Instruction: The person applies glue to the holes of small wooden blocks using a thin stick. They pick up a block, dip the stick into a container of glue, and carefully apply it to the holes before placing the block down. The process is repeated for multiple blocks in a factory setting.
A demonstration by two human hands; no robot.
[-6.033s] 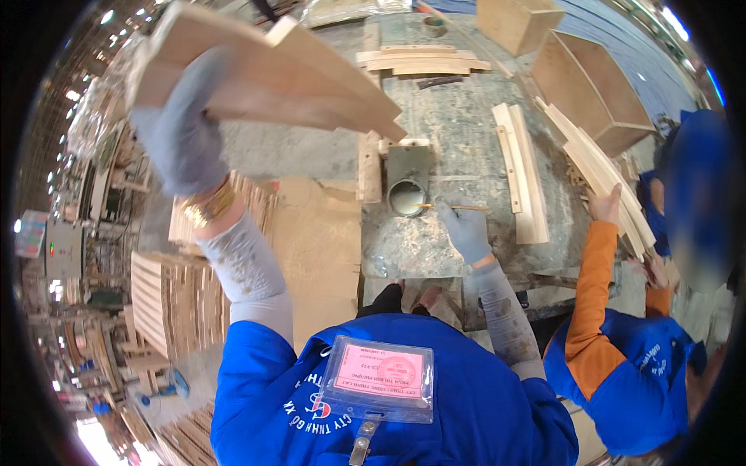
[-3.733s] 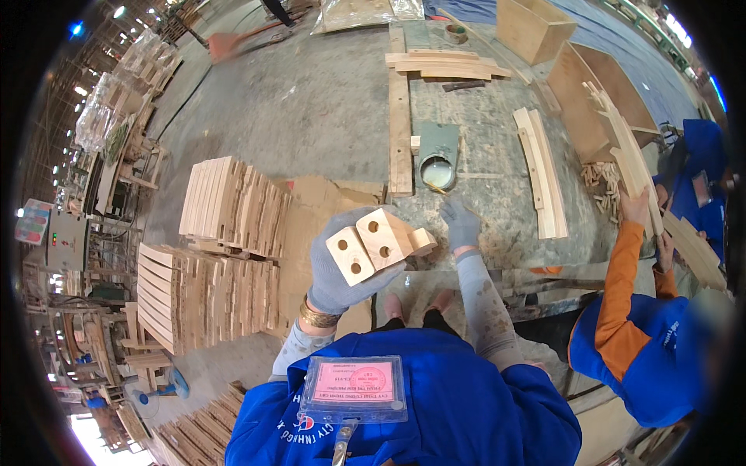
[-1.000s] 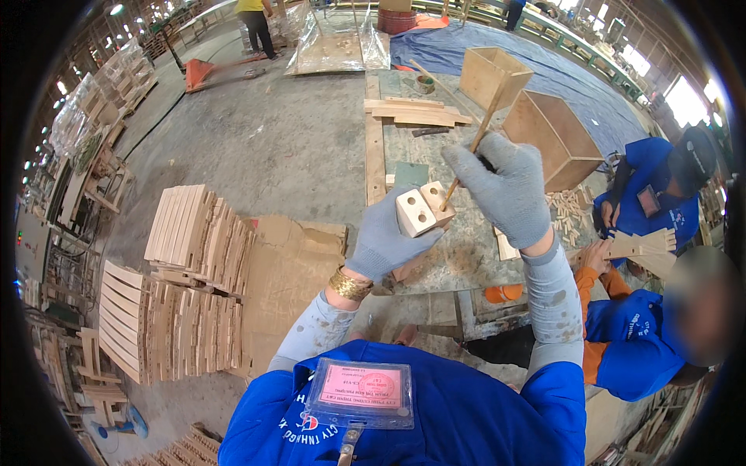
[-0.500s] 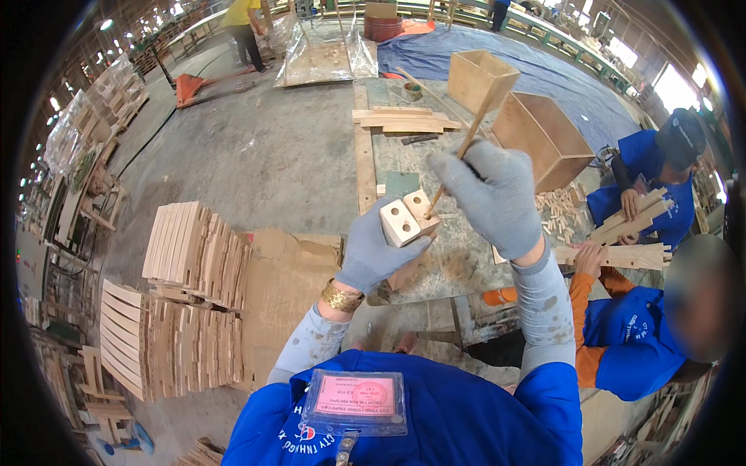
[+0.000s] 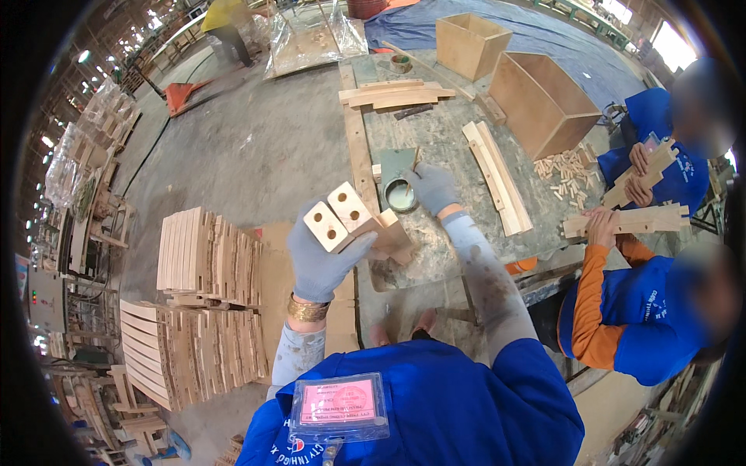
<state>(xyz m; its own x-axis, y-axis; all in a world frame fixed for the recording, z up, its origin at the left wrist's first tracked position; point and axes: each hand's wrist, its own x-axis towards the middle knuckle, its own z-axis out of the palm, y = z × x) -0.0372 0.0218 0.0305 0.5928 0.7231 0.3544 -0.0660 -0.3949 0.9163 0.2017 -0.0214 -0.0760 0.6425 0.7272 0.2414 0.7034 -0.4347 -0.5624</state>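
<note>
In grey gloves, my left hand point(image 5: 322, 262) is closed around two pale wooden pieces point(image 5: 351, 208) held side by side, their square ends facing up with two round holes in each. Ahead and to the right, my right hand point(image 5: 435, 189) pinches a thin wooden stick point(image 5: 415, 161). The stick's lower end is at the mouth of a small round pot point(image 5: 401, 196) with whitish liquid inside. That pot stands on the worktable beside a dark green flat piece point(image 5: 396, 161). Other wooden pieces point(image 5: 395, 233) lie at the table's near edge, partly behind my left hand's load.
Curved wooden slats point(image 5: 497, 179) and a heap of dowels point(image 5: 566, 172) lie on the table, near two open wooden boxes point(image 5: 536, 101). Two co-workers in blue handle slats at the right. Stacked slats point(image 5: 194, 334) stand at the left.
My right hand has come down from above the held pieces, taking the stick to the pot. My left hand has moved left with the wooden pieces. The view has shifted somewhat.
</note>
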